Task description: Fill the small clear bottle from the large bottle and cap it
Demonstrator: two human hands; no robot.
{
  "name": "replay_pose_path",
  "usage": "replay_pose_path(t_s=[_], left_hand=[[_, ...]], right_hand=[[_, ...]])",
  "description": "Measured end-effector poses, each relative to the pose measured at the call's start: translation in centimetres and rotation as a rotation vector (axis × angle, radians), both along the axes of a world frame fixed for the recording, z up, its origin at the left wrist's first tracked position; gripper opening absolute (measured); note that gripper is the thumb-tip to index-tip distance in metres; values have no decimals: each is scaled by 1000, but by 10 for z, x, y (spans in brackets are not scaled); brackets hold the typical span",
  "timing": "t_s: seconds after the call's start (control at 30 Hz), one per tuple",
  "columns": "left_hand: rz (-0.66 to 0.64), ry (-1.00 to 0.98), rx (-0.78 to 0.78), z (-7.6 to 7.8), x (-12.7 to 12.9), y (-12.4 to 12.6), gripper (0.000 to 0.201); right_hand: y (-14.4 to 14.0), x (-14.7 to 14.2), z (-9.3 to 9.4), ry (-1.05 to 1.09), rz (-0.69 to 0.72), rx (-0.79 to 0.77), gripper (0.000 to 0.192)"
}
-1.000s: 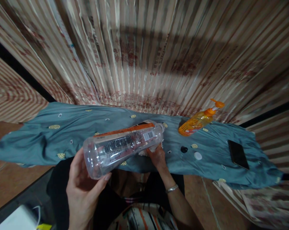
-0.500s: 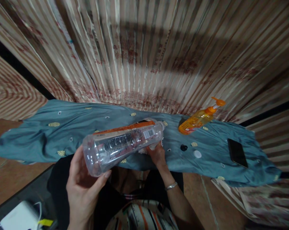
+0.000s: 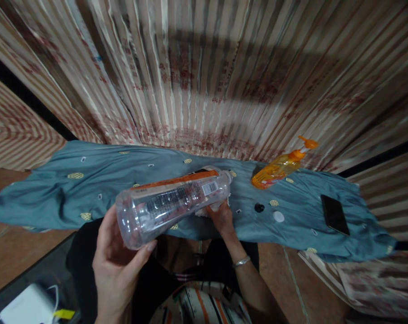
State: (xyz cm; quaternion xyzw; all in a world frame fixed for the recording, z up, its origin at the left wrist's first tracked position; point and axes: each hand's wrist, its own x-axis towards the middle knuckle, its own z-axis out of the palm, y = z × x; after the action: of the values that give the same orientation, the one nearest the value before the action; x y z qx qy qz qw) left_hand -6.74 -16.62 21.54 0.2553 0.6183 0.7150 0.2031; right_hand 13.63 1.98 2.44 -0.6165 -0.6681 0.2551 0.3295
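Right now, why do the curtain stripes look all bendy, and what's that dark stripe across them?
In the head view, the wide lens bends the curtain stripes outward; the dark band is a shadow. Edges look smeared, while the clear bottle shows small bright glints.

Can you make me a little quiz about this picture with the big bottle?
1. Which hand holds the bottom of the clear bottle?
2. True or false: the orange pump bottle stands on the blue cloth.
3. What dark flat thing lies at the cloth's right end?

Key
1. The left hand. The right hand is at the neck end, pressing something white against the bottle.
2. True, it stands at the back by the curtain.
3. A phone. A black cap and a white cap lie nearer the middle.
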Motion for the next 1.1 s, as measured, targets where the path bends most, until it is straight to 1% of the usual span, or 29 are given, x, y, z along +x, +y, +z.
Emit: replay_pose_path(t_s=[0.13,0.23,0.33,0.43,0.53,0.63,0.77,0.97,1.1], left_hand=[[6,-13,-17,1,2,0,101],[28,-6,8,-6,-2,1,100],[29,-5,10,-10,-7,1,102],[12,-5,0,-8,-6,1,101],[27,-12,0,-3,-1,1,98],[41,0,0,0,2,1,98],[30,-5,-20,0,1,1,96],[27,4,-7,0,0,0,95],[34,13,7,-1,0,1,95]], right_hand=[[0,-2,3,5,-16,-3,68],[0,-3,6,-12,-29,3,74],[0,-3,8,-36,-36,-12,75],[0,-2,9,-39,-25,-6,74],[-1,-1,8,-13,-14,27,72],[-1,-2,8,-1,-17,22,73],[-1,-2,8,-17,-16,-4,73],[0,-1,1,-30,-22,27,71],[0,-1,0,-55,-32,14,72]])
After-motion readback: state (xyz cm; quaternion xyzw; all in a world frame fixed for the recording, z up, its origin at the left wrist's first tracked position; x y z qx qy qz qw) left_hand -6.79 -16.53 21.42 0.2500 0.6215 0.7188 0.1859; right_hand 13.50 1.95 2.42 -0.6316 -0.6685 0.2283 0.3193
